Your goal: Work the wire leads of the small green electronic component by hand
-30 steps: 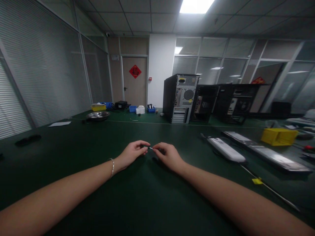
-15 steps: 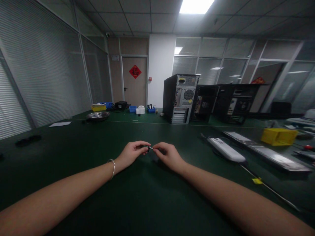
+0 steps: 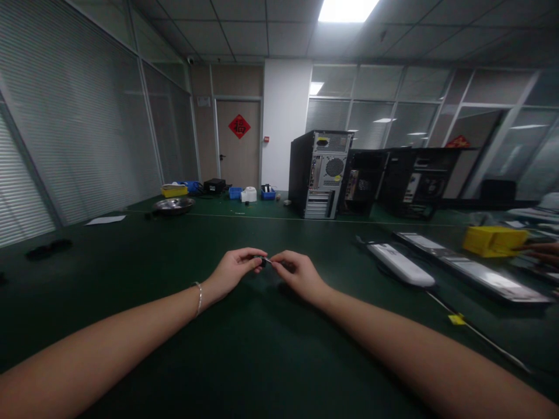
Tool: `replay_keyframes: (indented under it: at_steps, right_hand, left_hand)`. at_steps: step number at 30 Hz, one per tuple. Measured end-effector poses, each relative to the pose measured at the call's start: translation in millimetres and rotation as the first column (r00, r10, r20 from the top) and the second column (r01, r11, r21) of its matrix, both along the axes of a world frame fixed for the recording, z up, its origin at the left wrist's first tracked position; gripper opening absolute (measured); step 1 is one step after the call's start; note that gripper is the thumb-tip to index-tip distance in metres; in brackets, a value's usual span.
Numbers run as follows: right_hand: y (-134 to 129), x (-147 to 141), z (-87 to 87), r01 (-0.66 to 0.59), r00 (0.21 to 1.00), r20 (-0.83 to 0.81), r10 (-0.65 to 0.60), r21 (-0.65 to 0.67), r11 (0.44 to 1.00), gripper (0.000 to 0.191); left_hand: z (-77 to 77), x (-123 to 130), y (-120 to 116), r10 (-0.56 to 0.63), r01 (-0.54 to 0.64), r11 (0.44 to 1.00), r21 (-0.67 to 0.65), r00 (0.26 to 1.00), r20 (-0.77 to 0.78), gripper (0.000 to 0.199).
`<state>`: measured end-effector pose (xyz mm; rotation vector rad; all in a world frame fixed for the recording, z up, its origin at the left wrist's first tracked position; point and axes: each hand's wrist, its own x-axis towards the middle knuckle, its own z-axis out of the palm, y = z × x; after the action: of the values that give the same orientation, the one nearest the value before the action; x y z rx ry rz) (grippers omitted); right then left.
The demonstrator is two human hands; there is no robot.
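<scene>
My left hand (image 3: pixel 238 266) is closed, thumb and fingers pinching a small dark part (image 3: pixel 262 262) over the green tabletop (image 3: pixel 262 355). Facing it, my right hand (image 3: pixel 299 272) pinches a thin, light-coloured pin-like piece (image 3: pixel 269 261), whose other end meets the dark part. Both items are too small for me to tell their exact kind. The fingertips of the two hands are only a short gap apart, in the middle of the view.
Computer towers (image 3: pixel 321 174) stand at the back right. To the right lie a white power strip (image 3: pixel 399 265), a long flat panel (image 3: pixel 471 267) and a yellow bin (image 3: pixel 495 241), with another person's hand (image 3: pixel 541 251) beside it. A metal bowl (image 3: pixel 173 205) sits at the back left.
Another person's hand has come in at the right edge beside the yellow bin. My left hand's grip has turned slightly on the dark part; my right hand has hardly moved.
</scene>
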<state>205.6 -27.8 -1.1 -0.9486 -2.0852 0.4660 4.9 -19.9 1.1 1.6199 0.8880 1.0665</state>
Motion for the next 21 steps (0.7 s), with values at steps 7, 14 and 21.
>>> replay_keyframes:
  at_steps: [7,14,21]
  right_hand:
    - [8.3,0.9,-8.9,0.030,0.999,-0.032,-0.030,0.000,1.000,0.020]
    - [9.3,1.0,-10.4,0.040,0.998,-0.042,-0.039,0.025,0.999,0.019]
    - [7.7,1.4,-7.2,0.043,0.999,-0.016,-0.043,-0.012,0.999,0.020]
  left_hand:
    - [-1.5,-1.5,0.1,0.069,-0.057,0.995,0.082,0.985,-0.158,0.022]
    - [-9.7,-0.8,6.3,0.035,-0.013,0.991,0.134,0.986,-0.161,0.034]
    - [-6.5,-3.0,2.7,0.067,0.009,0.978,0.208,0.932,-0.357,0.023]
